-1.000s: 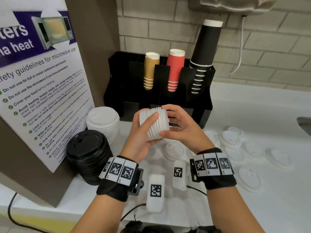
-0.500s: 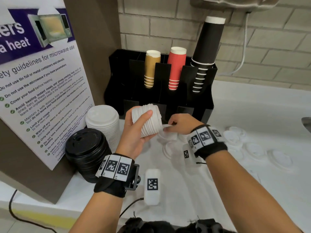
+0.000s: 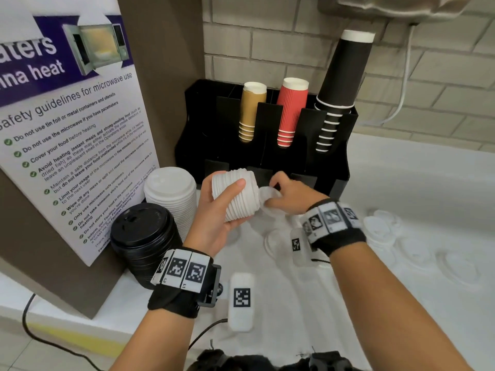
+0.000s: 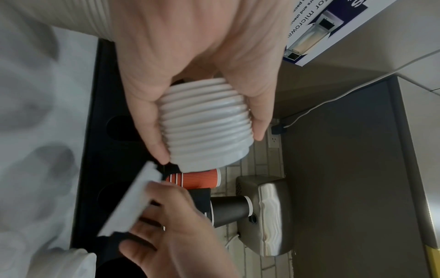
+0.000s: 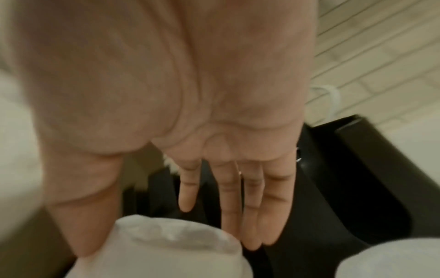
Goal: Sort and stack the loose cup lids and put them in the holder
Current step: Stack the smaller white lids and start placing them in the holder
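A: What does the left hand (image 3: pixel 214 210) hold?

B: Its grip is closed around a stack of white lids (image 3: pixel 235 195). The thumb lies across the ribbed side and the fingers wrap under it. The stack is tipped sideways in the air, in front of the black holder (image 3: pixel 334 162).

A: And the right hand (image 3: pixel 290 195)?

B: It holds a single white lid (image 3: pixel 269 195) between the thumb and the fingers, just beside the open end of the stack. In the left wrist view the lid (image 4: pixel 133 199) is seen on edge, near the stack (image 4: pixel 204 122) but not touching it. The right wrist view is blurred, so the grip is not clear there.

A: Where are the other lids?

B: Several loose white lids (image 3: pixel 417 253) lie flat on the white counter (image 3: pixel 401 317) to the right. A tall pile of white lids (image 3: pixel 171 194) and a pile of black lids (image 3: pixel 144 236) stand on the left, touching each other, next to the poster (image 3: pixel 67 129).

A: And the holder?

B: It stands against the brick wall, with tan cups (image 3: pixel 250 111), red cups (image 3: pixel 290 111) and black cups (image 3: pixel 340 81) upside down in its back slots.
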The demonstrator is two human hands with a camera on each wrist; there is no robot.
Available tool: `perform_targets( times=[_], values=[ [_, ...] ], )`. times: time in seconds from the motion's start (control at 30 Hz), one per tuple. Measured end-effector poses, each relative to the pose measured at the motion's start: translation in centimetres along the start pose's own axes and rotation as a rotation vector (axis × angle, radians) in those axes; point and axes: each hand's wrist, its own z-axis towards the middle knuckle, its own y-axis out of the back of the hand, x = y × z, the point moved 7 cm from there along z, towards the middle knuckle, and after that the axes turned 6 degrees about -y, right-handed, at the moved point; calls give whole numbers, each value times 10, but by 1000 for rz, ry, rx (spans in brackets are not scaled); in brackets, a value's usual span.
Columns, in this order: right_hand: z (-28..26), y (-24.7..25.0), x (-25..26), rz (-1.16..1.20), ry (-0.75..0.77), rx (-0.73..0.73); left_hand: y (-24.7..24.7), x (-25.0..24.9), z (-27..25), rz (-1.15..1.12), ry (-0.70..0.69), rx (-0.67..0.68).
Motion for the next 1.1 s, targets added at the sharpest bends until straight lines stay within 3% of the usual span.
perform_targets(
  times=[0.17, 0.3, 0.57, 0.73, 0.9, 1.1],
  values=[
    [-50, 11, 0, 730, 165, -55, -2, -1, -1, 10, -19, -4],
    [-69, -1, 15, 934, 255, -130, -9, 1, -1, 15, -31, 1],
    [-76, 9, 19, 858, 290, -182, -18, 8, -3, 25, 6, 70],
    [-77, 8, 19, 806, 339, -233, -16, 19, -5, -26, 96, -8],
    [-65, -11, 17, 746, 254, -171, -5, 38, -8, 32, 251, 6],
    [-53, -38, 8, 657, 128, -71, 21, 53, -11, 215, 385, -90]
  ],
)
